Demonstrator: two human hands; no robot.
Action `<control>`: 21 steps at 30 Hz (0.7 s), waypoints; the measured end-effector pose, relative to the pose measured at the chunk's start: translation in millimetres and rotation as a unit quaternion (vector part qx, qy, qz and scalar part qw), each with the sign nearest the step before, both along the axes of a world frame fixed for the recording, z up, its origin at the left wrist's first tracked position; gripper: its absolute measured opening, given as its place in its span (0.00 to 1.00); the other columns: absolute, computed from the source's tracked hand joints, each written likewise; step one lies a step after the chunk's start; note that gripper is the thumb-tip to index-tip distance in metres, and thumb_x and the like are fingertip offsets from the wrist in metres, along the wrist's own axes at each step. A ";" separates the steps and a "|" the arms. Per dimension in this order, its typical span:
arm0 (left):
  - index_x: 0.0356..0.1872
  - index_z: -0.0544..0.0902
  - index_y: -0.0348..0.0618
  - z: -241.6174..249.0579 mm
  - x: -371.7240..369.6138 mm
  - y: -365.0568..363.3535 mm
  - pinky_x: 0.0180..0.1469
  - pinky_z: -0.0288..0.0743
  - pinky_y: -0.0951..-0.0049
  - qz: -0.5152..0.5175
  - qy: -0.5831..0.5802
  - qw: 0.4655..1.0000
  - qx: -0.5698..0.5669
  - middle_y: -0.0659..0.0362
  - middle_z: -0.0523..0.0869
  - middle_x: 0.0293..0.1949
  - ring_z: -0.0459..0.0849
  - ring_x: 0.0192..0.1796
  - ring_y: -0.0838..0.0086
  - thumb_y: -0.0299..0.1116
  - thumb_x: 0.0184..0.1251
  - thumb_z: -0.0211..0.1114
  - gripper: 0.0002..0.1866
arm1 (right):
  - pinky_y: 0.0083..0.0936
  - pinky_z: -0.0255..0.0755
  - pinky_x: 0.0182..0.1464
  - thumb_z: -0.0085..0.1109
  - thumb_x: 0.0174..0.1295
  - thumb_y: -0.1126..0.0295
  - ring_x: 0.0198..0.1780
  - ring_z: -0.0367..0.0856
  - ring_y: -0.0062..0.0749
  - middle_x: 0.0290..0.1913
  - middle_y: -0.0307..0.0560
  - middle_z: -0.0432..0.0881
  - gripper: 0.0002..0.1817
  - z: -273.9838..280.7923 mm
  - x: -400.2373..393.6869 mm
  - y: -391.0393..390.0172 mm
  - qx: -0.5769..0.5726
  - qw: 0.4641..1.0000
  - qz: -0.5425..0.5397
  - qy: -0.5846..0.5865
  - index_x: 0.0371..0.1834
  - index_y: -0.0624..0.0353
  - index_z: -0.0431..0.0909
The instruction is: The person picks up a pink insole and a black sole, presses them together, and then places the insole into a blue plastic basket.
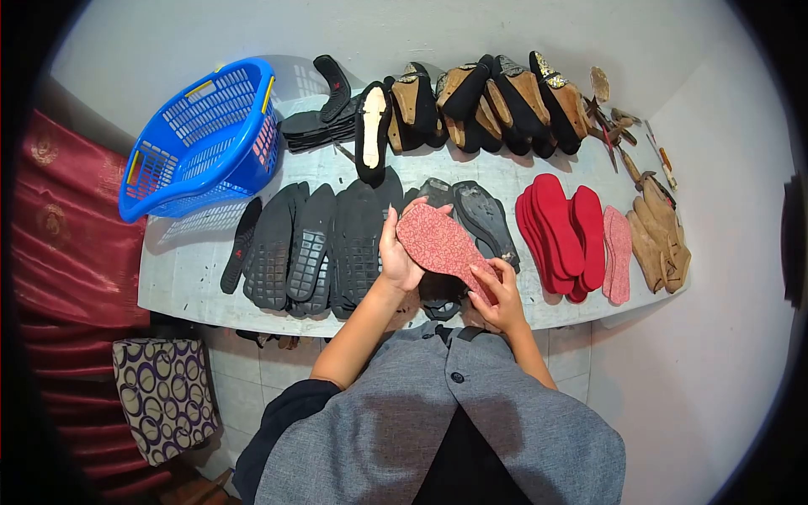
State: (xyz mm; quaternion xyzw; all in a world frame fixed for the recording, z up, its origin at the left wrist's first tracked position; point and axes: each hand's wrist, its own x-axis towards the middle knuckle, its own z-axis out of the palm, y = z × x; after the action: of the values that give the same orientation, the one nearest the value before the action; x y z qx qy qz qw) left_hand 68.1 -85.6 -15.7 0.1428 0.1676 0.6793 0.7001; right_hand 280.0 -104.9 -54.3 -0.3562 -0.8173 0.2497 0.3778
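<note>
A pink patterned insole (439, 242) is held up in front of me, over the near part of the table. My left hand (399, 257) grips its wide end from the left, thumb along the edge. At the narrow end, my right hand (501, 296) pinches it between thumb and fingers. Beneath and behind it lie black rubber soles (480, 215), partly hidden by the insole and hands. To the left, more black soles with grid treads (269, 261) lie overlapped. Red insoles (551, 227) and a pair of pink insoles (617, 252) lie to the right.
A blue plastic basket (202, 181) stands at the back left. Shoes on lasts (467, 101) line the back, beside stacked black soles (318, 128). Hand tools (619, 135) and tan work gloves (659, 236) lie at the right. A patterned stool (164, 396) stands below left.
</note>
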 end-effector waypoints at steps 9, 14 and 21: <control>0.55 0.67 0.41 2.2 1.1 -1.3 0.58 0.67 0.50 -0.006 0.004 1.000 -0.021 0.45 0.74 0.53 0.73 0.55 0.50 0.60 0.67 0.32 0.33 | 0.34 0.62 0.56 0.67 0.43 0.70 0.53 0.67 0.46 0.52 0.55 0.67 0.28 -1.7 0.4 -0.3 -0.011 1.000 0.015 -0.006 0.53 0.51 0.75; 0.51 0.69 0.42 -4.1 -0.1 0.0 0.56 0.68 0.48 0.000 -0.019 1.000 0.000 0.47 0.77 0.47 0.74 0.54 0.48 0.60 0.67 0.32 0.32 | 0.35 0.63 0.55 0.66 0.45 0.67 0.53 0.68 0.47 0.52 0.55 0.67 0.27 4.3 -0.4 -0.2 -0.010 1.000 0.017 -0.023 0.53 0.50 0.75; 0.50 0.68 0.44 -0.6 -0.1 -1.4 0.54 0.70 0.46 0.012 -0.007 0.998 -0.061 0.47 0.77 0.46 0.75 0.52 0.49 0.61 0.66 0.31 0.32 | 0.38 0.65 0.55 0.64 0.47 0.65 0.55 0.68 0.51 0.56 0.58 0.66 0.29 4.5 -5.2 0.3 -0.029 0.999 0.025 -0.008 0.57 0.48 0.72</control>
State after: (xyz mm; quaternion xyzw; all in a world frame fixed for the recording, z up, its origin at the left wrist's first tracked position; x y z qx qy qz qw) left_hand 68.0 -87.0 -16.3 0.0929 0.2058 0.6768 0.7007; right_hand 274.8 -104.7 -49.8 -0.3484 -0.8212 0.2803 0.3546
